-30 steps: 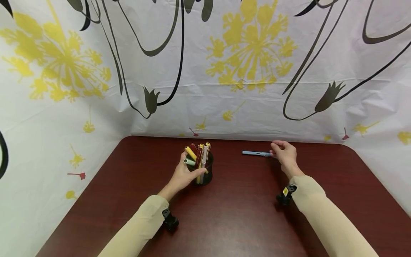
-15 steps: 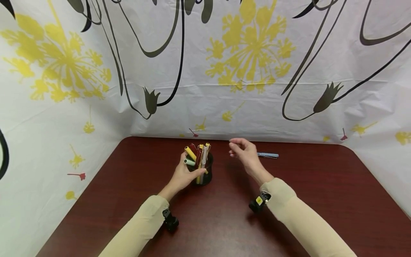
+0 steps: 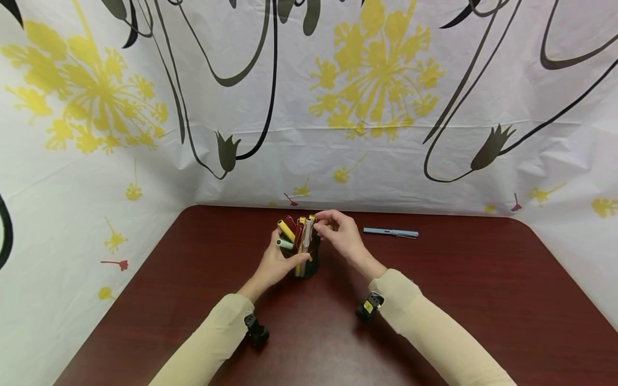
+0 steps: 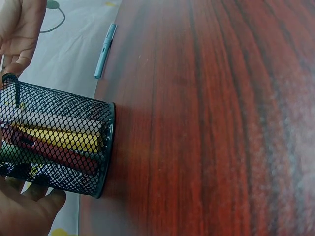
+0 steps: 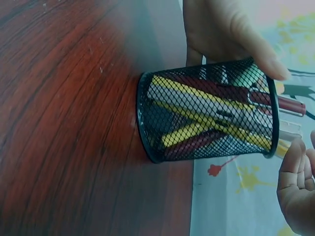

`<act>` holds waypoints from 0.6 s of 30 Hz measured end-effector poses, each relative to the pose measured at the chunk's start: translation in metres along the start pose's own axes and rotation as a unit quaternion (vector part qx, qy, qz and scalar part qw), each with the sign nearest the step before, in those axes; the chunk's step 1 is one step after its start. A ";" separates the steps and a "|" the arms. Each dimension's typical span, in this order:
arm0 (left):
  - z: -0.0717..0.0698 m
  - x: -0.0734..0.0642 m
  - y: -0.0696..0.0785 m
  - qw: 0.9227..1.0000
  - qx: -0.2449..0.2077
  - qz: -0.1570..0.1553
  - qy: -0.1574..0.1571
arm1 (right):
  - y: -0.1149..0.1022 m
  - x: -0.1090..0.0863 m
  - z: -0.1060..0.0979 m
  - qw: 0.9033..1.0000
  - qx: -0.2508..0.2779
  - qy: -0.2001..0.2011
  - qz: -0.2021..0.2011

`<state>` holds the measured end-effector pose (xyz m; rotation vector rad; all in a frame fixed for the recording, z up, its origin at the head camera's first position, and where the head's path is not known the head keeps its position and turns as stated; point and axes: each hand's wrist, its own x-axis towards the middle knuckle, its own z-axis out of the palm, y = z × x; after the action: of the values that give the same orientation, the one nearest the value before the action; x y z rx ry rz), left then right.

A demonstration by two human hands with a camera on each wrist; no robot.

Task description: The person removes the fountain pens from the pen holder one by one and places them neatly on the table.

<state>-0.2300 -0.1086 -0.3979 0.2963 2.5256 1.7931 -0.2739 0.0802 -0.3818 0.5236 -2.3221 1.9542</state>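
A black mesh pen holder (image 3: 313, 262) stands upright on the table, full of pens with yellow, dark red, grey and pale green bodies. My left hand (image 3: 274, 266) grips it from the left, with the thumb across the near side by the rim. At the right of the rim is my right hand (image 3: 341, 234), its thumb and index finger apart beside the top of a yellow pen (image 5: 282, 148). Whether the fingertips touch that pen is hard to tell. To the right of this hand, a light blue pen (image 3: 390, 232) lies on the table.
The dark red wooden table (image 3: 463, 300) has rounded far corners. Behind it hangs a white cloth (image 3: 289, 107) with yellow flowers and dark stems, close along the far edge.
My right hand has moved left from the blue pen to the pen holder's rim. The blue pen stays where it lay, and my left hand keeps its grip on the holder.
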 end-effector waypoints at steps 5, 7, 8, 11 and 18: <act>-0.001 0.000 0.000 1.000 0.002 0.002 -0.004 | -0.002 0.001 0.007 1.000 -0.022 -0.001 0.000; -0.001 0.000 0.000 1.000 0.002 0.005 -0.005 | -0.010 -0.002 0.009 1.000 -0.029 0.001 0.000; -0.001 0.000 0.000 1.000 0.001 0.007 -0.006 | -0.012 -0.003 0.010 0.999 -0.032 0.002 0.001; -0.001 0.001 -0.002 1.000 0.000 0.013 -0.006 | -0.012 -0.002 0.012 0.999 -0.047 0.009 0.002; -0.001 0.002 -0.003 1.000 -0.004 0.015 -0.008 | 0.002 0.005 0.016 0.994 -0.105 0.019 -0.016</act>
<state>-0.2320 -0.1101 -0.4001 0.3491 2.5162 1.8051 -0.2769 0.0639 -0.3856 0.4970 -2.4404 1.6635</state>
